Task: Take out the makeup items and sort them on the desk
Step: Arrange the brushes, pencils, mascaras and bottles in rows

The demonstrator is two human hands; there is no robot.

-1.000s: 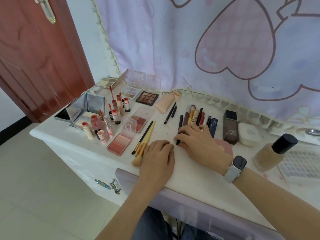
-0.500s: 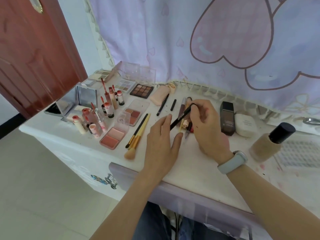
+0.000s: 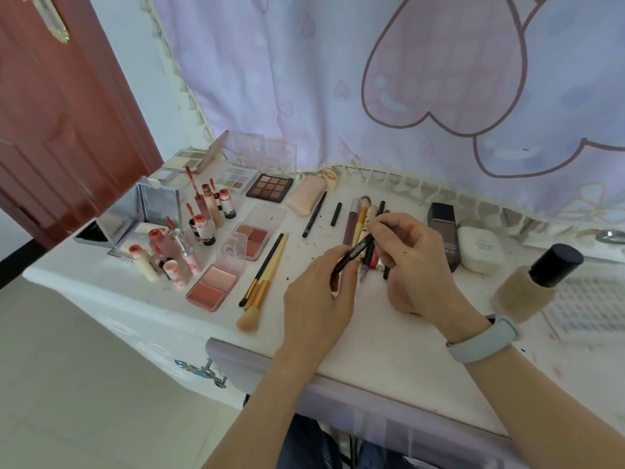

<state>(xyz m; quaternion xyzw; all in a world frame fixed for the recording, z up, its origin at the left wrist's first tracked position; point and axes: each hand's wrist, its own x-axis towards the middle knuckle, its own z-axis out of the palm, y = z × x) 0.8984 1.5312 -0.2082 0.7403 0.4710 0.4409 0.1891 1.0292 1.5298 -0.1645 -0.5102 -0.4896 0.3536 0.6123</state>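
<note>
A black makeup pencil (image 3: 355, 251) is held slantwise above the white desk (image 3: 389, 336). My right hand (image 3: 414, 262) pinches its upper end, and my left hand (image 3: 318, 299) grips its lower end between thumb and fingers. Under the pencil lies a row of pens and pencils (image 3: 360, 220). To the left lie makeup brushes (image 3: 262, 279), blush palettes (image 3: 211, 287), standing lip glosses (image 3: 203, 225) and an eyeshadow palette (image 3: 269, 187).
A foundation bottle (image 3: 534, 282) lies at the right beside a dark box (image 3: 443, 228) and a white compact (image 3: 480, 248). A mirror case (image 3: 148, 211) stands at the left. Behind the desk hangs a curtain (image 3: 372, 79); a red door (image 3: 50, 113) is at left.
My right hand picked the black pencil up from the row and lifted it. My left hand rose from the desk and took hold of its lower end.
</note>
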